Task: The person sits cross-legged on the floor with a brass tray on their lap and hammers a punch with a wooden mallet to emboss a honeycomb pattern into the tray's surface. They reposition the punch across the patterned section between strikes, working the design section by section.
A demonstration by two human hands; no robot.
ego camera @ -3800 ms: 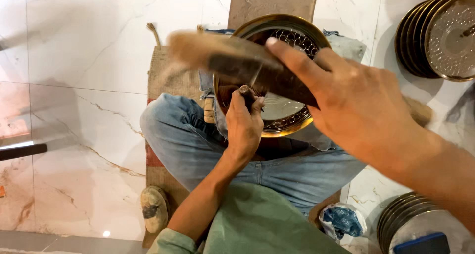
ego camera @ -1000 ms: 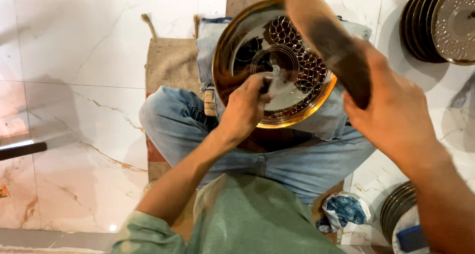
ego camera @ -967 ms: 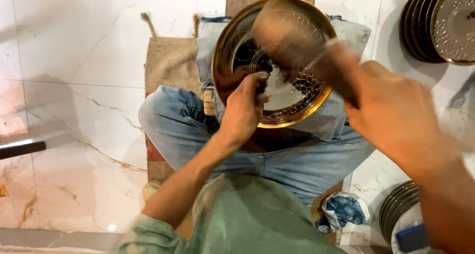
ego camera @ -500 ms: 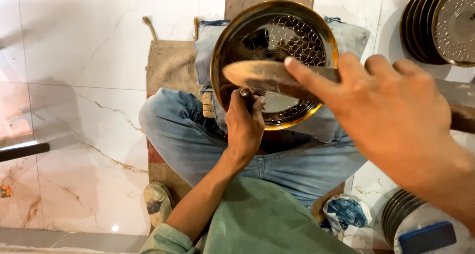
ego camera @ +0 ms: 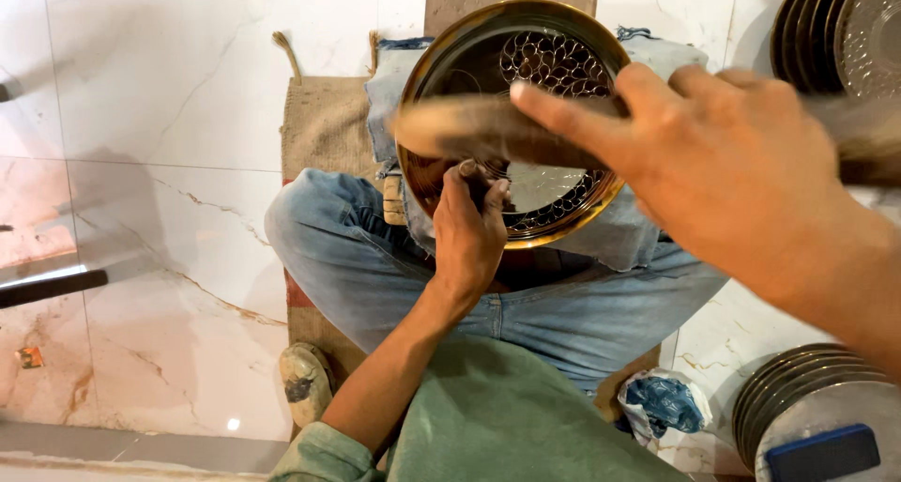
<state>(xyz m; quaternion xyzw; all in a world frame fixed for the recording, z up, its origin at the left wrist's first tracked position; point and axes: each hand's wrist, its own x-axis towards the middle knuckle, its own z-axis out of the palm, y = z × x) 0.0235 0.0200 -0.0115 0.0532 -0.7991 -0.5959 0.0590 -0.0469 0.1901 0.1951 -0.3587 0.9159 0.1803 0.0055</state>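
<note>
A round brass plate (ego camera: pixel 441 64) with a patterned, engraved face rests on my lap, over my crossed legs in blue jeans. My left hand (ego camera: pixel 469 233) is closed around a small dark punch tool (ego camera: pixel 474 177) whose tip stands on the plate's centre. My right hand (ego camera: pixel 741 168) is raised above the plate and grips a wooden mallet (ego camera: pixel 469 130), which is motion-blurred and lies across the plate's middle, just above the tool.
I sit on a burlap mat (ego camera: pixel 324 125) on a white marble floor (ego camera: pixel 150 116). Stacks of metal plates stand at the top right (ego camera: pixel 835 31) and bottom right (ego camera: pixel 798 397). A blue-and-white cloth bundle (ego camera: pixel 666 402) lies beside my right knee.
My right hand has swung the mallet up and down repeatedly over the tool. My left hand has kept the tool on the plate, shifting only slightly.
</note>
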